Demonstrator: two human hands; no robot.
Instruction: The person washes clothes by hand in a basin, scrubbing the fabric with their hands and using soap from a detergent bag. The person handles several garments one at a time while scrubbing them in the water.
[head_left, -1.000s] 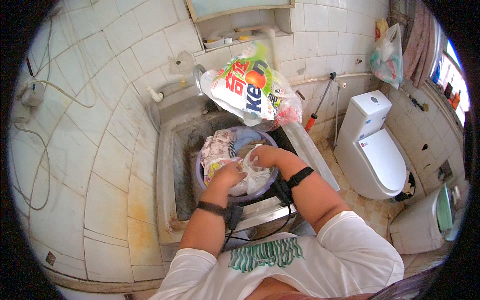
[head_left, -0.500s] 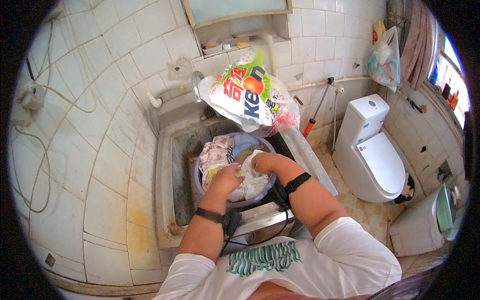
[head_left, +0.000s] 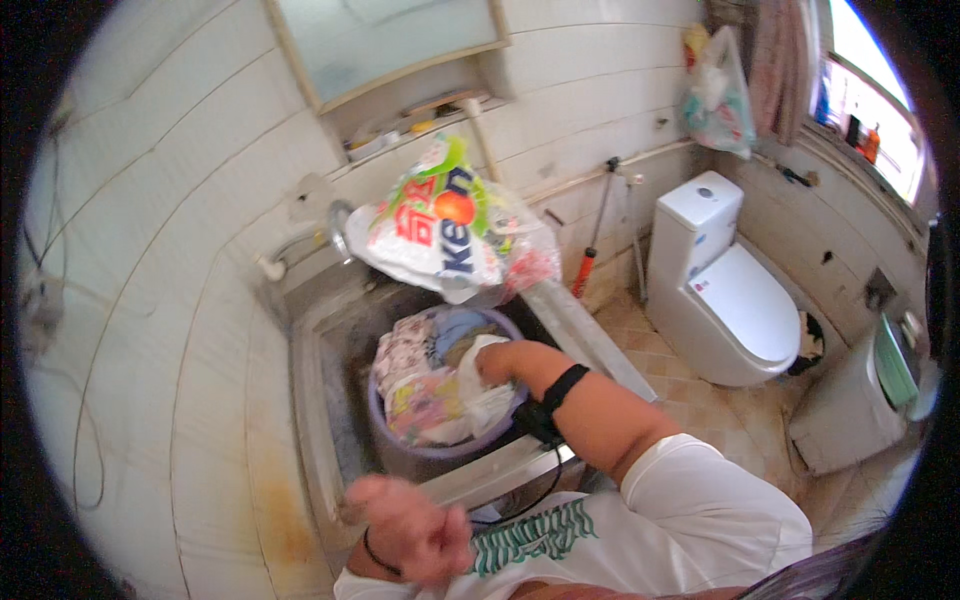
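Basically, inside the sink (head_left: 480, 480) a purple basin (head_left: 440, 453) is set, heaped with laundry (head_left: 405, 350). White cloth (head_left: 487, 405) is touched by the right hand (head_left: 496, 363), fingertips hidden, grip uncertain; laundry handling is judged underway, a firm hold called for next. Left hand (head_left: 412, 525) is blurred, grip unreadable.

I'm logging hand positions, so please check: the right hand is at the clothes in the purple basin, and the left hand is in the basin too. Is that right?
Not quite: the head view shows the left hand outside the purple basin. The right hand is at the clothes in it.
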